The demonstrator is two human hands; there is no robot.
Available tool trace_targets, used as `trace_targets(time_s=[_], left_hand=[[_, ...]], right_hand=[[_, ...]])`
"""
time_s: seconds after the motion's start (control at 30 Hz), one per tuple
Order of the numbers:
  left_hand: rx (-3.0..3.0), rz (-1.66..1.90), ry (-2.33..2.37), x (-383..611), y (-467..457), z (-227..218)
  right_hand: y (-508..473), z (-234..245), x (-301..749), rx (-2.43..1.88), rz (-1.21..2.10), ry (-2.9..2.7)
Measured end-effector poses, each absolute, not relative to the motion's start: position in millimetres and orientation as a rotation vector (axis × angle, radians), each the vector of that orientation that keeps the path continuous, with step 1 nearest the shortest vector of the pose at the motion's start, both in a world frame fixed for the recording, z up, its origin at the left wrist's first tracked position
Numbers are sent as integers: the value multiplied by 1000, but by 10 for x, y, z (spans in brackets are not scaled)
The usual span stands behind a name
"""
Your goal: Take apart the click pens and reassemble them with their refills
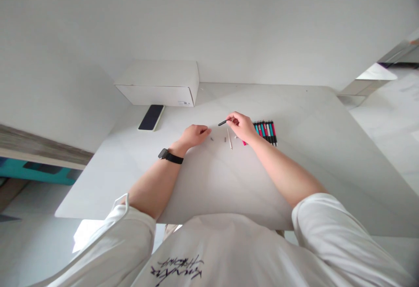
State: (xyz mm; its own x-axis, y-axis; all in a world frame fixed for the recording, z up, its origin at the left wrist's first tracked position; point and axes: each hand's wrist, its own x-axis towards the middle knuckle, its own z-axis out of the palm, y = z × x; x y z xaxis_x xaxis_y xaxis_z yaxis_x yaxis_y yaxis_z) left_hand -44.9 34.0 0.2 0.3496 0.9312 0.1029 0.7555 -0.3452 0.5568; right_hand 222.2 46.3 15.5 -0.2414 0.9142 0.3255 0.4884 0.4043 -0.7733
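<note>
Pinched in my right hand point(241, 125) is a short black pen barrel piece point(222, 122), its free end pointing left above the table. My left hand point(195, 135) rests on the table with its fingers curled closed; whether anything is inside them is hidden. Between the hands lie a thin white ink refill point(229, 139), a small dark spring-like piece point(224, 139) and a tiny grey part point(211, 138). A small pale part point(236, 137) and a pink pen piece point(244, 143) lie beneath my right hand. Beside my right wrist is a row of several coloured pens point(269, 132), partly covered by the forearm.
On the white table point(225, 182), a white box point(157, 94) stands at the back left against the wall. A phone point(151, 117) lies in front of it. My left wrist wears a black watch point(170, 156).
</note>
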Motion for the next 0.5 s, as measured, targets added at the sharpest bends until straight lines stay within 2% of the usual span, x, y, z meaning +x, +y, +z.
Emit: trace_targets(time_s=[0.27,0.5], left_hand=[[2057,744,1540,-461,426,-111],[2046,769,1548,-421,434,-136]], right_hand=[[418,138,2165,-1084,771,-2201],[468,3,2064,-1117,612,-2410]])
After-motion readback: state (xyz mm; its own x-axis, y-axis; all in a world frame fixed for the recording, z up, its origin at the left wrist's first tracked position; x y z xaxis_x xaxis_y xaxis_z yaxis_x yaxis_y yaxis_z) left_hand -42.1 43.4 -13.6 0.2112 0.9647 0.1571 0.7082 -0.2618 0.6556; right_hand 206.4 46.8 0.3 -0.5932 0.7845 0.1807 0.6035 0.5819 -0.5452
